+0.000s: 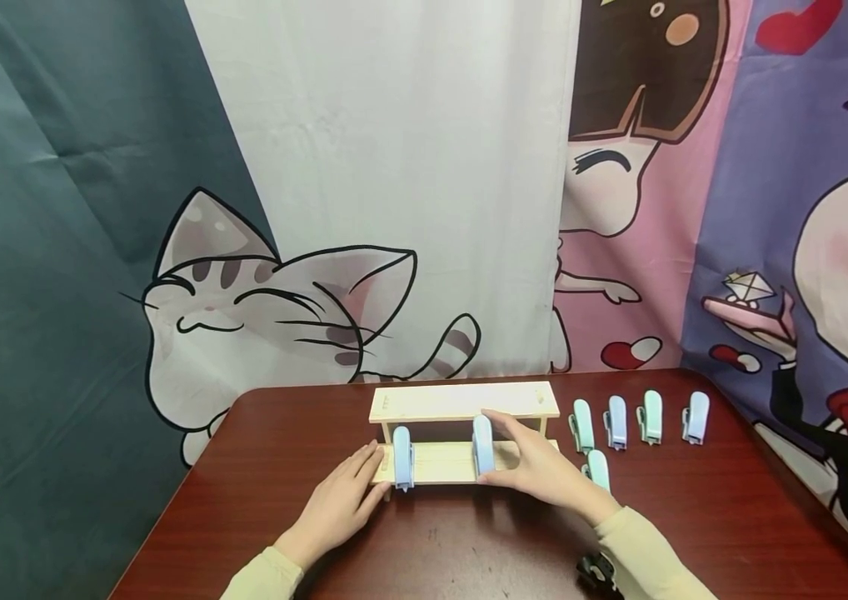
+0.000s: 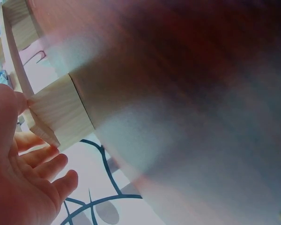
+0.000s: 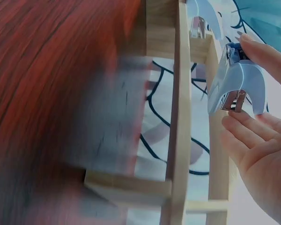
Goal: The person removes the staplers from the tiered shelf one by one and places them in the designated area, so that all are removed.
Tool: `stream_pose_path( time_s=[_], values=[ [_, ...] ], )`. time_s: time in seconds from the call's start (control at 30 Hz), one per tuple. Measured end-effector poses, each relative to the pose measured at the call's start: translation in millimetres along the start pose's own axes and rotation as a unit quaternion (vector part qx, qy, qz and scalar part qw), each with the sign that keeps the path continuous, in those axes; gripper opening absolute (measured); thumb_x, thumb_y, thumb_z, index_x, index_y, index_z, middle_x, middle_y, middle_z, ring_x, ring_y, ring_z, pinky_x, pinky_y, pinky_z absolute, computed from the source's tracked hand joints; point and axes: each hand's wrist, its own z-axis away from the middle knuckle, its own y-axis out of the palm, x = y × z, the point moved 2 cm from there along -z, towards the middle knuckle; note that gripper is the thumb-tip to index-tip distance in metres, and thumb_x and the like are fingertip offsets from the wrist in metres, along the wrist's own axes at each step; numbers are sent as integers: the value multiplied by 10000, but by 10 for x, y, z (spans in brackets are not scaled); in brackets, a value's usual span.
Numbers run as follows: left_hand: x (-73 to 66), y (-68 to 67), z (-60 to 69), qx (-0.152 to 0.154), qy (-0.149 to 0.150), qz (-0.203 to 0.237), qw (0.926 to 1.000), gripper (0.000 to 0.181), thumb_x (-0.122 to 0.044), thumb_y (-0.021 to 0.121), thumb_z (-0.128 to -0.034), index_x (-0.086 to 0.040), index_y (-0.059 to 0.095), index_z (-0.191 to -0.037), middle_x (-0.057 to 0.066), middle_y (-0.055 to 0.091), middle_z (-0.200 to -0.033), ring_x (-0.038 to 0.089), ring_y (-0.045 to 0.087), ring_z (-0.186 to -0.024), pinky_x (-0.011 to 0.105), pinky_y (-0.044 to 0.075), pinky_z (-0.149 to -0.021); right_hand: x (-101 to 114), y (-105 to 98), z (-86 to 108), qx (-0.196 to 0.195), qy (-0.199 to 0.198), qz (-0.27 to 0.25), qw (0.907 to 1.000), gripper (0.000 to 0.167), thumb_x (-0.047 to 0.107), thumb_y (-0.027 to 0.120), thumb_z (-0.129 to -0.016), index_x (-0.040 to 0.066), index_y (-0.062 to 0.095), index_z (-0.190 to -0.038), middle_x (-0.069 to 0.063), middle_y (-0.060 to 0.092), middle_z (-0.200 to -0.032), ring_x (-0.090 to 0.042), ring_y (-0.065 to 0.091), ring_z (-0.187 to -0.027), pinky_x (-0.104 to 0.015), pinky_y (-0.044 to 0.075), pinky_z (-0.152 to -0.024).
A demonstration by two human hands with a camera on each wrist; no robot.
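A pale wooden two-tier rack (image 1: 442, 475) stands on the table, its back board higher than the front one. Two blue staplers are on the front board: one near the left end (image 1: 403, 458), the other (image 1: 483, 447) right of the middle. My right hand (image 1: 544, 467) pinches that second stapler (image 3: 243, 79) between thumb and fingers; the right wrist view shows the same hand (image 3: 262, 140) around its ends. At the rack's left end, my left hand (image 1: 341, 496) touches the front board, fingers extended. In the left wrist view, this hand (image 2: 28, 183) is at the board's corner (image 2: 47, 133).
To the right of the rack stand several staplers, green (image 1: 581, 426) and blue (image 1: 616, 422), with another green one (image 1: 598, 469) beside my right wrist. A small black object (image 1: 596, 572) lies by the right sleeve. A cartoon-printed curtain (image 1: 394, 167) hangs behind the table (image 1: 266, 433).
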Motion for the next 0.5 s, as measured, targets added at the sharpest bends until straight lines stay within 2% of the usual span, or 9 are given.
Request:
stream_pose_path(
  time_s=[0.27, 0.33, 0.4, 0.5],
  values=[
    [-8, 3, 10, -59, 6, -59, 10000, 533, -324, 620, -1010, 35, 563, -1399, 207, 519, -1463, 363, 507, -1341, 526, 441, -1068, -77, -220, 128, -265, 3, 236, 9994, 930, 446, 881, -761, 178, 419, -1521, -41, 572, -1417, -214, 567, -1249, -526, 483, -1003],
    [-10, 3, 9, -59, -2, -53, 10000, 533, -325, 616, -1012, 36, 562, -1400, 206, 518, -1464, 364, 507, -1341, 526, 441, -1068, -99, -285, 164, -337, 17, 299, 9990, 930, 445, 881, -761, 167, 420, -1519, -57, 586, -1397, -235, 586, -1223, -510, 503, -971],
    [-11, 2, 8, -53, -4, -39, 10000, 535, -326, 614, -1014, 38, 559, -1402, 208, 516, -1465, 368, 506, -1341, 529, 441, -1067, -126, -351, 204, -364, 89, 326, 9988, 928, 428, 884, -763, 165, 414, -1519, -69, 602, -1358, -243, 613, -1131, -448, 546, -846],
    [-15, -2, 2, -47, -3, -10, 10000, 538, -326, 611, -1015, 40, 553, -1406, 211, 514, -1467, 375, 504, -1341, 534, 439, -1068, -179, -450, 268, -449, 112, 416, 9981, 931, 403, 885, -769, 138, 406, -1521, -109, 597, -1359, -279, 617, -1122, -457, 552, -822]
  ],
)
